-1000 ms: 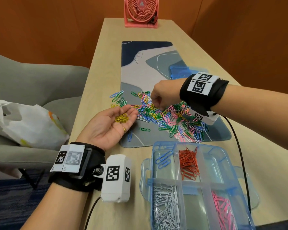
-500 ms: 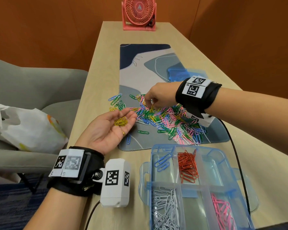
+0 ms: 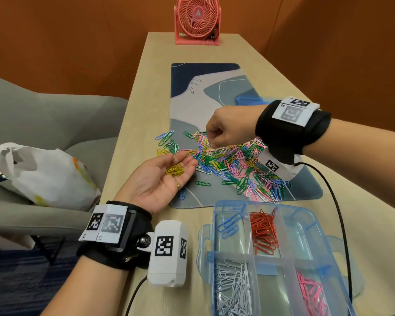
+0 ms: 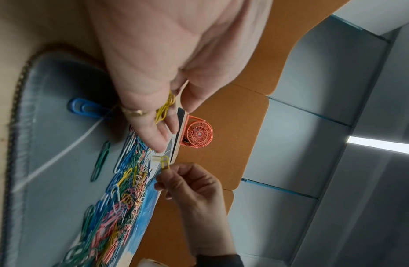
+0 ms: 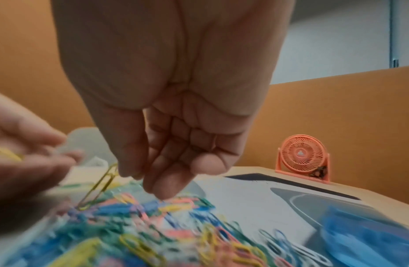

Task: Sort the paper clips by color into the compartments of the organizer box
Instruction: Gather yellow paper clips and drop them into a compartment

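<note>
A heap of mixed coloured paper clips lies on the grey-blue desk mat. My left hand lies palm up at the mat's left edge, fingers relaxed, cradling a small bunch of yellow clips. My right hand hovers over the heap's far left part and pinches one yellow clip between thumb and forefinger. The clear blue organizer box stands open at the near right, with blue clips, red clips, white clips and pink clips in separate compartments.
A coral desk fan stands at the table's far end. A blue lid or tray lies on the mat behind my right wrist. A grey armchair with a white plastic bag sits left of the table. A black cable runs past the box.
My right hand has shifted from the middle of the heap to its far left part and lifted a yellow clip. The left hand has stayed palm up with its yellow clips.
</note>
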Tool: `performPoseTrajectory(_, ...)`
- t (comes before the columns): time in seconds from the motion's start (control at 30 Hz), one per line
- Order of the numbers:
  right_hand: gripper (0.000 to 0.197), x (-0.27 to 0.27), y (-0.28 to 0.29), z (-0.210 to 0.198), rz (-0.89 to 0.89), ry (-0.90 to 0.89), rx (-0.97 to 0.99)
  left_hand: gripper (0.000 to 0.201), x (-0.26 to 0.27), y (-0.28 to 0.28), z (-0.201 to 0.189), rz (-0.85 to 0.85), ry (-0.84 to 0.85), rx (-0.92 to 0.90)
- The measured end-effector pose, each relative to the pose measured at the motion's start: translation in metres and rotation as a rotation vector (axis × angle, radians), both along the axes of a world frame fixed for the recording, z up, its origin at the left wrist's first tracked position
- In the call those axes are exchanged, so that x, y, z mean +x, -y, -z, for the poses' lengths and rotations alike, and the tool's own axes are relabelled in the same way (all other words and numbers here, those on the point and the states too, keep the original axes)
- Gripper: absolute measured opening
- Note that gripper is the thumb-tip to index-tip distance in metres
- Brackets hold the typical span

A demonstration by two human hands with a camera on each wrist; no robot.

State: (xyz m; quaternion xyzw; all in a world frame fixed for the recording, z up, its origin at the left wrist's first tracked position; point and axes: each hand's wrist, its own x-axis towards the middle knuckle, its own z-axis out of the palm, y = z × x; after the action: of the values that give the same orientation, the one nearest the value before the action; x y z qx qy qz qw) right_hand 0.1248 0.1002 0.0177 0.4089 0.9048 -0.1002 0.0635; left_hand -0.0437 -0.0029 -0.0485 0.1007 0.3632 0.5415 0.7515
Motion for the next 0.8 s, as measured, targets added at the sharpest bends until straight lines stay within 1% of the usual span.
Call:
performPoseTrajectory(0.13,0.007,-0.012,0.017,-0.009,-0.068,-0.069,-0.079,0.028,0.006,0.002,-0.001,0.026,0.013,-0.006)
performPoseTrajectory(0.3,0.007,-0.028,0.033,-0.007,-0.153,-0.083,-0.068,0.029,0.009,0.003,-0.002,0.031,0.103,0.016)
performPoseTrajectory(0.47,0.013,-0.029,0.029,-0.008,-0.139,-0.093,-0.101,0.030,0.009,0.004,-0.003,-0.006,0.121,0.017)
performPoseTrajectory(0.53,0.013,-0.026,0.021,-0.009,-0.108,-0.059,-0.044,0.031,0.008,0.002,-0.004,-0.028,0.086,-0.010)
performPoseTrajectory(0.6,0.012,-0.020,0.012,-0.007,-0.073,0.028,0.012,0.031,0.006,0.001,-0.003,-0.039,0.050,-0.018)
performPoseTrajectory(0.7,0.013,-0.010,0.008,0.001,-0.050,0.147,-0.034,0.029,0.004,0.000,-0.003,-0.035,0.038,-0.007)
performPoseTrajectory(0.8,0.012,-0.007,0.012,0.011,-0.060,0.172,-0.080,0.028,0.004,0.000,-0.002,-0.028,0.039,-0.004)
